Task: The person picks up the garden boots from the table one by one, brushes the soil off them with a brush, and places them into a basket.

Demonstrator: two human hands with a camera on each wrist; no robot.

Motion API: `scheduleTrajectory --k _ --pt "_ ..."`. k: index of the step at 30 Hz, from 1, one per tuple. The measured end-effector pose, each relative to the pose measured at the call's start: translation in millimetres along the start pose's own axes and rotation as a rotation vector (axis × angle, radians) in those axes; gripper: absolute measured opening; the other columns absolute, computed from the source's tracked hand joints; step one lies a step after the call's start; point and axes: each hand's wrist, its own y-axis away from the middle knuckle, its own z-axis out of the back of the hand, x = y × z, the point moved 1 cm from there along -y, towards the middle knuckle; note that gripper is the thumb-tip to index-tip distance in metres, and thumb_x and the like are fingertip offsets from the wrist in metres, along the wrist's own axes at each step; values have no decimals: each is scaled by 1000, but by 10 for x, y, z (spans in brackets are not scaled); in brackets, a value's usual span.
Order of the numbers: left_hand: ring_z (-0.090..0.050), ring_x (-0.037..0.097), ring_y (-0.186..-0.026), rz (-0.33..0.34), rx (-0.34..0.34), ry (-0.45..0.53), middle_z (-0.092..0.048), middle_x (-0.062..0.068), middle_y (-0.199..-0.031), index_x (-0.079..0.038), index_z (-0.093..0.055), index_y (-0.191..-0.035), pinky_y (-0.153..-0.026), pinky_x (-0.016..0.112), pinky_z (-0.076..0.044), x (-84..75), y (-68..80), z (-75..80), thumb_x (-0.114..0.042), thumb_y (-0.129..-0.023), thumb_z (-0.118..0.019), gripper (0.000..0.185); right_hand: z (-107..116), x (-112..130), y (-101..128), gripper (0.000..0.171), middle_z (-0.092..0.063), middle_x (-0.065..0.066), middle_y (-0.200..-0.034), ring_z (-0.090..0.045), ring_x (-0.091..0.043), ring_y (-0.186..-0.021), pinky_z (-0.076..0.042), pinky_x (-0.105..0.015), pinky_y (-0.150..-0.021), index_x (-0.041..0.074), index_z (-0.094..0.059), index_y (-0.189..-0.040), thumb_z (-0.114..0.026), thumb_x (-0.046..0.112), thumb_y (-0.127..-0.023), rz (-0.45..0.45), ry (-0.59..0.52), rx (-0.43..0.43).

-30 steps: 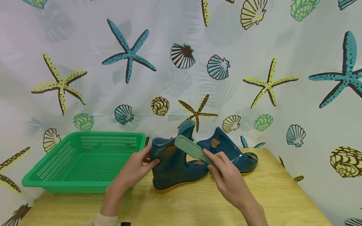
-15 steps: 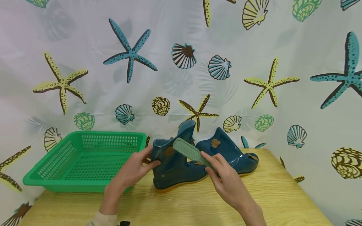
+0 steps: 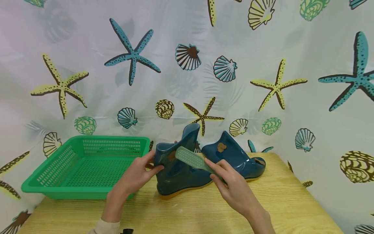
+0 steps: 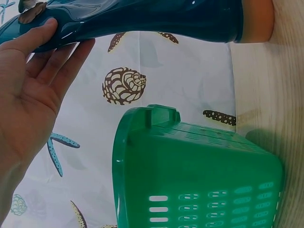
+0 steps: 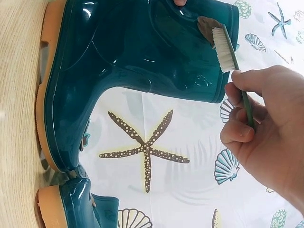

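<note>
A dark blue rain boot point(image 3: 175, 175) with an orange sole stands on the table, toe pointing right. My left hand point(image 3: 137, 174) holds the back of its shaft, thumb on the near side and fingers behind. Between the fingers and thumb of my right hand point(image 3: 233, 185) is the handle of a green scrubbing brush point(image 3: 191, 158). In the right wrist view, the white bristles point(image 5: 223, 50) meet the edge of a brown mud patch point(image 5: 207, 29) on the boot's shaft. A second blue boot point(image 3: 229, 152) lies tilted behind, with brown patches on its shaft and toe.
A green perforated basket point(image 3: 96, 195) stands on the left, close beside my left forearm. The wooden table point(image 3: 187, 214) runs under everything. Behind and at the sides hangs a white curtain point(image 3: 175, 19) printed with starfish and shells.
The brush in my right hand has shifted a little left and down across the boot's shaft. My left hand keeps its hold, and both boots stay in place.
</note>
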Motion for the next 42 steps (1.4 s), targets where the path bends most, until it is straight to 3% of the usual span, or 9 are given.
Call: scheduleTrajectory --k 13,22,26,32,42 --pt "-71 21 -101 9 -22 -11 -72 4 -111 -13 -53 -138 -83 26 -60 19 1 5 -14 -95 -68 46 -32 -7 8 51 -53 11 -94 -40 3 -72 -39 -13 -60 19 -61 -138 -70 2 -90 8 38 84" --pt "-70 19 -101 10 -22 0 -72 2 -109 -15 -54 -135 -84 26 -59 22 -9 -1 -14 -95 -68 43 48 30 -14 57 -55 8 -96 -41 1 -73 -38 -12 -59 15 -59 -139 -72 -4 -87 74 20 -72" --pt "-71 19 -101 17 -19 2 -73 2 -108 -15 -54 -135 -83 26 -59 22 -11 -5 -14 -95 -68 43 56 54 -23 60 -56 6 -101 -42 0 -74 -37 -13 -58 14 -56 -141 -70 -8 -87 74 1 -101" --pt "-72 20 -99 12 -12 16 -73 4 -108 -15 -55 -134 -81 24 -59 36 5 -2 -13 -94 -68 42 27 71 -35 61 -56 3 -103 -42 -1 -78 -38 -14 -61 10 -54 -143 -69 -10 -87 96 -4 -73" --pt "-71 20 -100 -8 -20 12 -73 5 -109 -14 -54 -136 -81 23 -59 54 0 -1 -13 -94 -69 45 -13 24 -18 60 -53 8 -96 -40 1 -76 -39 -14 -63 16 -54 -144 -69 -3 -90 50 0 3"
